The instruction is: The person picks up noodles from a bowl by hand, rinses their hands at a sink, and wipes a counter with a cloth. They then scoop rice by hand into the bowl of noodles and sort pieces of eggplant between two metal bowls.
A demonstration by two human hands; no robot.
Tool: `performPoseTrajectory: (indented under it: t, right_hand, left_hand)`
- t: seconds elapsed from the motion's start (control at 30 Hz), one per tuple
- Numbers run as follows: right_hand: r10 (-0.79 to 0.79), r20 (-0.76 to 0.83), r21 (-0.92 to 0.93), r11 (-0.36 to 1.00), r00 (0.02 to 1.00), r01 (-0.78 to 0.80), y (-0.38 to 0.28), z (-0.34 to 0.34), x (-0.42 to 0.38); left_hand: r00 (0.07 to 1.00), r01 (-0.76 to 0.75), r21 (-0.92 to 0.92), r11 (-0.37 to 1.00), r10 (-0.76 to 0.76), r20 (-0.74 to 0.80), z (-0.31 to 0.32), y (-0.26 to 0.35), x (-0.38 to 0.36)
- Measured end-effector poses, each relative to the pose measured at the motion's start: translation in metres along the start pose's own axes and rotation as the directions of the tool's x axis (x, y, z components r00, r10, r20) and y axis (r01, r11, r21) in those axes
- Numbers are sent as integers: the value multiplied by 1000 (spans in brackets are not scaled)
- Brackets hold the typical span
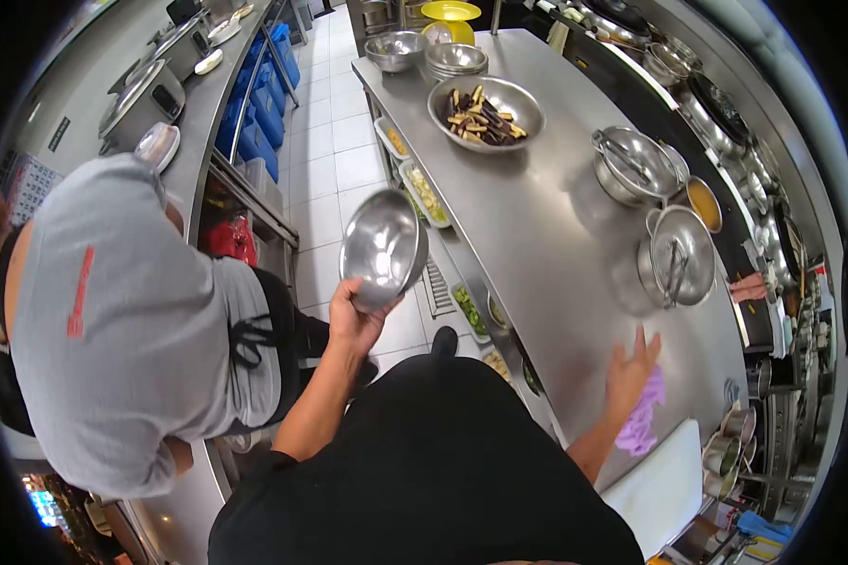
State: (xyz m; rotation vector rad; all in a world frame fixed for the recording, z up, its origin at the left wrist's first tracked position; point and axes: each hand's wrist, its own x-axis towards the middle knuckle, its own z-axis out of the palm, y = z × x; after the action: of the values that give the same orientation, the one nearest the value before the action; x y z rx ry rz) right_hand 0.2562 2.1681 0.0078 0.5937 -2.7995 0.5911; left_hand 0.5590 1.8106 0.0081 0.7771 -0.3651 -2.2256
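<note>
My left hand point(358, 326) grips a shiny steel mixing bowl point(383, 247) by its lower side, tilted and held over the floor beside the steel table point(537, 235). Nothing shows inside the bowl. Over the near right part of the table, my right hand point(631, 369) reaches forward with its fingers spread, holding nothing. Just beside that hand lies a crumpled purple cloth point(639, 428), partly covered by the wrist. Further up the table stand a steel colander point(683, 250) with a metal utensil in it and another steel bowl point(622, 188).
A wide bowl of cut eggplant point(485, 118) and stacked bowls point(455, 61) occupy the far table end. A white cutting board point(664, 485) lies at the near end. Close on my left, a person in a grey shirt point(122, 301) bends toward the counter. Food trays point(424, 193) line the lower shelf.
</note>
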Motion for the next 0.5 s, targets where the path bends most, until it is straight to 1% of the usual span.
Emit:
performPoseTrajectory:
  t: [0.07, 0.13, 0.2, 0.27, 0.37, 0.47, 0.5]
  right_hand:
    - [-212, -20, 212, 954, 977, 212, -88, 0, 57]
    - [-433, -26, 259, 868, 901, 425, -160, 10, 115]
    - [-503, 17, 270, 835, 864, 481, -220, 36, 165]
    - [-588, -4, 278, 776, 809, 566, -267, 76, 214]
    - [-663, 184, 119, 748, 725, 653, -319, 129, 270]
    - [-620, 490, 22, 712, 613, 702, -354, 163, 300]
    - [-604, 560, 3, 686, 567, 727, -360, 174, 308]
  left_hand:
    - [997, -49, -46, 998, 52, 63, 15, 20, 42]
    - [986, -166, -90, 982, 168, 16, 32, 36, 76]
    - [973, -223, -91, 971, 227, 47, 68, 50, 89]
    - [971, -229, -106, 968, 234, 44, 79, 60, 111]
    - [973, -220, -111, 969, 226, 48, 85, 75, 159]
    - [982, -170, -127, 977, 178, 59, 94, 94, 214]
    - [983, -171, -110, 979, 177, 51, 96, 100, 229]
